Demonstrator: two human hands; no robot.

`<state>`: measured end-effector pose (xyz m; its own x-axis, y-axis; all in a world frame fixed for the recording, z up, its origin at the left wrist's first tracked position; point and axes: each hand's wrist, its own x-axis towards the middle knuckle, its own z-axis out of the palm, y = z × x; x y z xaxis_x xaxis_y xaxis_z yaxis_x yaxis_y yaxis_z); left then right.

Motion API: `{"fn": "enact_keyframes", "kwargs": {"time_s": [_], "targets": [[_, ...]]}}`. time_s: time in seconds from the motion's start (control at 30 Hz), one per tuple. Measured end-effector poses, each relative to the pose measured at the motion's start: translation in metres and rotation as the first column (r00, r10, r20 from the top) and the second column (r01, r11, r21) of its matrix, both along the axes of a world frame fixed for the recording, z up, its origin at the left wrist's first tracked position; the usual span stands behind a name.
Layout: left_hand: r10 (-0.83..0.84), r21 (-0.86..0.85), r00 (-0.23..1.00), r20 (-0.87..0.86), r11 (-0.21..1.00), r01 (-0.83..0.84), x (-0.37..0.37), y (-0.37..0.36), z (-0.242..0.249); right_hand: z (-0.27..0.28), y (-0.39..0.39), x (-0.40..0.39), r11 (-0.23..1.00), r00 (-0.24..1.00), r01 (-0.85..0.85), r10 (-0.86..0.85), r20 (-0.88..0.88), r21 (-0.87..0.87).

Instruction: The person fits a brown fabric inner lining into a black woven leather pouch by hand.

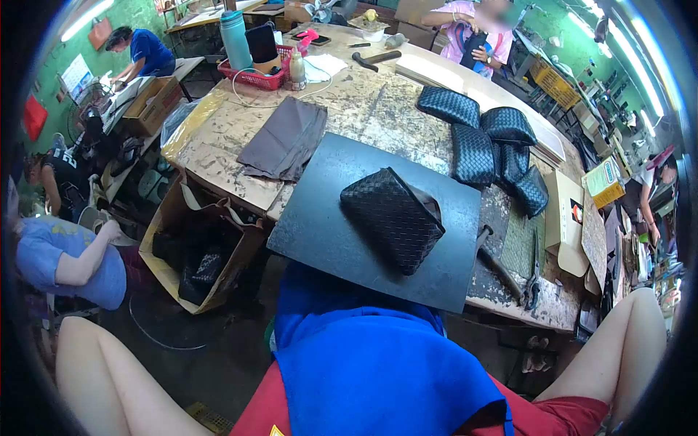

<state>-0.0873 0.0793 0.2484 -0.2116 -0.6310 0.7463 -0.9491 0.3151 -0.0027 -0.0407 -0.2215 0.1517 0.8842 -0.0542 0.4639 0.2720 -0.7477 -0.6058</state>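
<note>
Neither my left hand nor my right hand is in the frame; only my bent bare arms [105, 378] show at the lower left and lower right. A black woven pouch [392, 218] lies tilted on a dark flat board [313, 211] at the table's front edge, its opening edge facing right. Several similar black woven pouches [474, 154] are piled behind and to the right of the board. Folded dark brown material [285, 138] lies to the board's left. No hand touches any of these.
On the worn table [363, 109] are a red basket [254, 78], a teal bottle [234, 40], a hammer [376, 59], another hammer [500, 272] and scissors [534, 272]. An open carton [174, 272] stands at left. Other people are around, one across the table [472, 36].
</note>
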Motion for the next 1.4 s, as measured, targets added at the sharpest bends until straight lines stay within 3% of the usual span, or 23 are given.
{"fn": "enact_keyframes", "kwargs": {"time_s": [0.43,0.83,1.13,1.4], "targets": [[-0.059,0.012,0.996,0.061,0.998,0.058,-0.002,-0.013,-0.002,0.004,-0.002,-0.014,0.999,0.999,-0.010,0.012,0.049,-0.036],[-0.077,0.037,0.997,0.014,0.996,0.076,0.002,-0.031,0.000,0.053,0.007,-0.101,0.980,0.970,-0.116,0.147,0.193,-0.159],[-0.095,0.048,0.995,-0.004,0.994,0.095,0.007,-0.045,-0.004,0.106,0.027,-0.191,0.913,0.852,-0.203,0.343,0.395,-0.354],[-0.099,0.042,0.995,0.004,0.994,0.099,0.012,-0.058,-0.009,0.131,0.042,-0.250,0.807,0.700,-0.119,0.481,0.528,-0.578]]}}
